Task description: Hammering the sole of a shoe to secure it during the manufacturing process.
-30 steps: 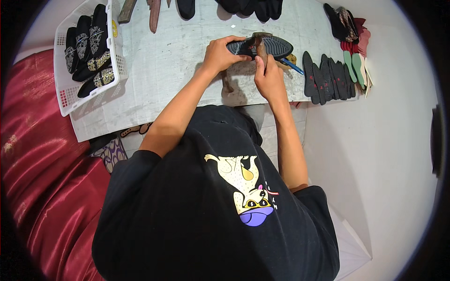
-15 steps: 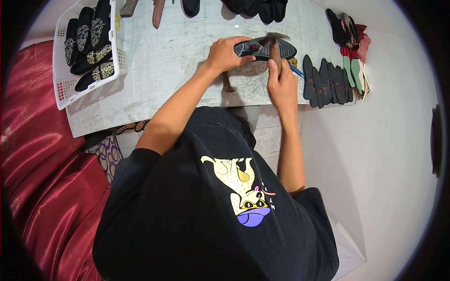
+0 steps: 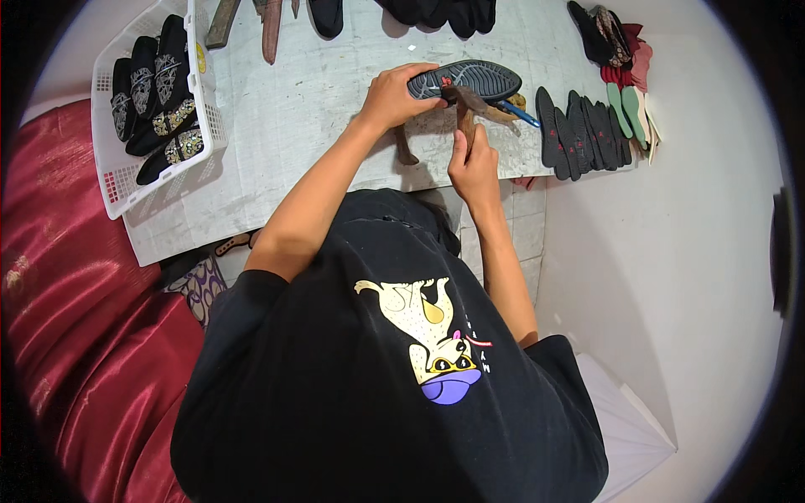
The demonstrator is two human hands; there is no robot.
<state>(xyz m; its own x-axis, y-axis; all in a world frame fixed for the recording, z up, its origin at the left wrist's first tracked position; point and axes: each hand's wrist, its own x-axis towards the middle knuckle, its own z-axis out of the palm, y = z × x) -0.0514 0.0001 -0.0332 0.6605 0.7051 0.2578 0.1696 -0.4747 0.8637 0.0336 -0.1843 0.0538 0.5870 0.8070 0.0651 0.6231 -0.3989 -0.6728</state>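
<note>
My left hand (image 3: 396, 96) grips one end of a black shoe (image 3: 478, 80), turned so that its ridged sole with a small red mark faces up. In my right hand (image 3: 475, 172) is the wooden handle of a hammer (image 3: 464, 101). Its metal head overlaps the near edge of the sole; I cannot tell whether they touch. Partly hidden behind the shoe and hammer lie a blue-handled tool (image 3: 520, 114) and something yellowish. Below my left hand, a brown wooden handle (image 3: 407, 149) rests on the table, its upper part out of sight.
A white plastic basket (image 3: 216, 134) of decorated black shoes stands at the left of the table (image 3: 285, 92). On the right lie several black soles (image 3: 579, 138), green and cream pieces (image 3: 629, 109) and dark fabric pieces (image 3: 595, 33). More black shoes (image 3: 444, 15) and tools (image 3: 271, 29) line the far side.
My right hand has drawn the hammer left and nearer to me, from over the sole to its near edge. The left hand and shoe have shifted slightly left, showing more sole.
</note>
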